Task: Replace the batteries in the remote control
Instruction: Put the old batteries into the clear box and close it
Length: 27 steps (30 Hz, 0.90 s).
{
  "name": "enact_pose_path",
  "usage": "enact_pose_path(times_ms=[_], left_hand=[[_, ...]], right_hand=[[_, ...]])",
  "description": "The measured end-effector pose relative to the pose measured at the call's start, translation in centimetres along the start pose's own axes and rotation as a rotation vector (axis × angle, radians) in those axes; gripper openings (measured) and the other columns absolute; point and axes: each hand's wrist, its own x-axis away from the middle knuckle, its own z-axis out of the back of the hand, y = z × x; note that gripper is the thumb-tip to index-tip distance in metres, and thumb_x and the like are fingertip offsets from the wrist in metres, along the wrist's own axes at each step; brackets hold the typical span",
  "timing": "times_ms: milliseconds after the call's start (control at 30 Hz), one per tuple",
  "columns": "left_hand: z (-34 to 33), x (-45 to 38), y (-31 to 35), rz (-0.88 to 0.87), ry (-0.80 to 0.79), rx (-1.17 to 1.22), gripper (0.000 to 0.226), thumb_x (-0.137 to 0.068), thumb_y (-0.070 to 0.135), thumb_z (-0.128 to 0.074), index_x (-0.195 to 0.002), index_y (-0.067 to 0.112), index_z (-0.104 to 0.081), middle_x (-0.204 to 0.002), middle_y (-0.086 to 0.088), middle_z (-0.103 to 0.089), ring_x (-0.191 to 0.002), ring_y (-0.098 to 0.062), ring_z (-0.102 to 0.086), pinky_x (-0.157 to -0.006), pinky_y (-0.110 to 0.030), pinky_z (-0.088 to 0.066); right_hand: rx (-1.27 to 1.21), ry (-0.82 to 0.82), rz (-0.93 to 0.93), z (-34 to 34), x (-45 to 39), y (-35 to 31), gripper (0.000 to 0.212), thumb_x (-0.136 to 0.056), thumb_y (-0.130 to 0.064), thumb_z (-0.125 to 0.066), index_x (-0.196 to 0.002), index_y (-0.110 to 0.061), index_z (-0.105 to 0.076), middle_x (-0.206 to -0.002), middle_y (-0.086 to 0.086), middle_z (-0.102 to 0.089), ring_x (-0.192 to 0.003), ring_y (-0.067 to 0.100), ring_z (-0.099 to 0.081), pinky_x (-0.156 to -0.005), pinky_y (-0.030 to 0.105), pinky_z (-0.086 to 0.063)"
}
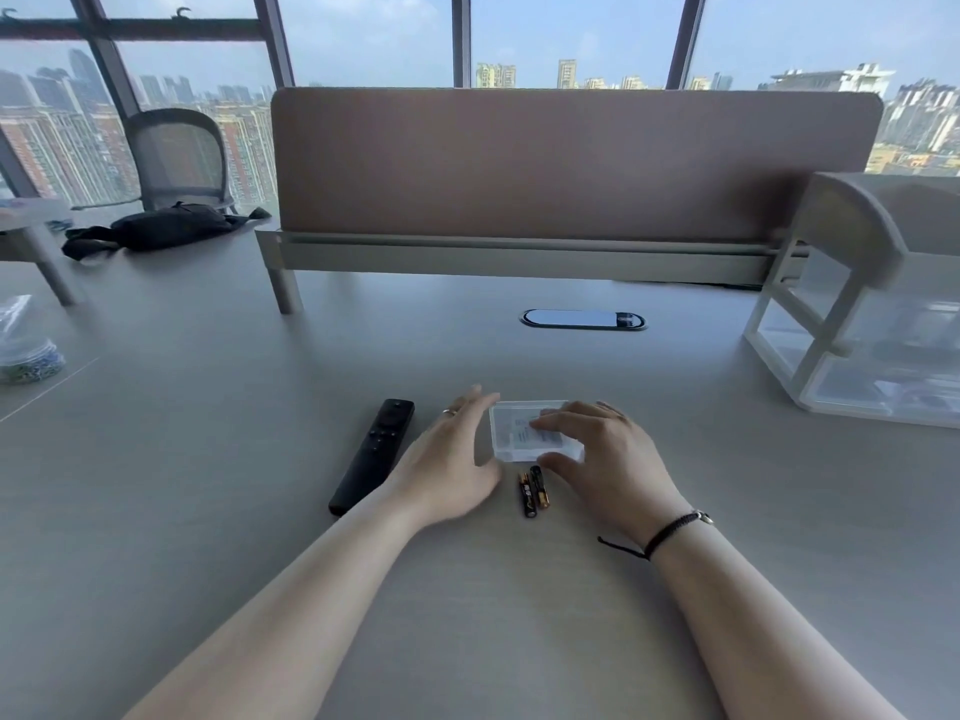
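Note:
A slim black remote control point(373, 456) lies on the grey desk point(208, 511), buttons up, left of my hands. Two black and gold batteries point(533, 490) lie side by side on the desk between my hands. Just beyond them sits a small clear plastic box point(514, 433) with a paper label. My right hand point(602, 459) rests over the box, fingers on its top and thumb at its near edge. My left hand point(452, 449) is spread flat at the box's left side, fingers apart, between the remote and the box.
A brown divider panel point(571, 163) runs across the back of the desk, with an oval cable port point(582, 320) in front of it. A clear drawer organiser point(872, 330) stands at the right. A black bag point(166, 228) and a bagged bundle point(26, 356) lie at the left.

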Motion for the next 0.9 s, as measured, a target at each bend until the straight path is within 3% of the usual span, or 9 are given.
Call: enact_pose_path(times_ms=[200,600,800,900], left_hand=[[0.2,-1.7,0.1,0.043,-0.082,0.057,0.082,-0.075,0.041,-0.074,-0.148,0.035,-0.035,-0.149,0.007,-0.049,-0.134,-0.013,-0.046,-0.108,-0.035,-0.039],[0.0,-1.9,-0.5,0.064,-0.087,0.095,0.082,-0.080,0.038,-0.078,-0.149,0.032,-0.033,-0.150,0.004,-0.044,-0.136,-0.014,-0.041,-0.110,-0.029,-0.032],[0.2,-1.7,-0.6,0.072,-0.076,0.186,0.091,-0.073,0.037,-0.082,-0.145,0.043,-0.025,-0.137,0.005,-0.055,-0.125,-0.017,-0.052,-0.107,-0.034,-0.038],[0.3,-1.6,-0.5,0.061,-0.072,0.217,0.095,-0.071,0.035,-0.083,-0.140,0.046,-0.019,-0.131,0.008,-0.060,-0.117,-0.016,-0.058,-0.105,-0.037,-0.040]], right_hand=[[0.054,0.022,0.071,0.0,0.1,-0.2,0.031,-0.082,-0.027,-0.075,-0.112,-0.029,-0.074,-0.117,-0.011,-0.072,-0.104,0.027,-0.064,-0.083,0.033,-0.050],[0.170,0.074,0.229,-0.6,0.0,-0.1,0.031,-0.080,-0.021,-0.077,-0.111,-0.024,-0.072,-0.115,-0.006,-0.074,-0.094,0.022,-0.073,-0.065,0.031,-0.056],[-0.019,0.057,0.103,-0.5,-0.1,0.0,0.031,-0.082,-0.026,-0.075,-0.113,-0.025,-0.071,-0.116,-0.010,-0.071,-0.106,0.017,-0.063,-0.083,0.029,-0.051],[-0.176,0.098,-0.031,0.0,-0.3,0.0,0.031,-0.080,-0.029,-0.078,-0.110,-0.027,-0.071,-0.110,-0.014,-0.070,-0.100,0.009,-0.060,-0.078,0.018,-0.041]])
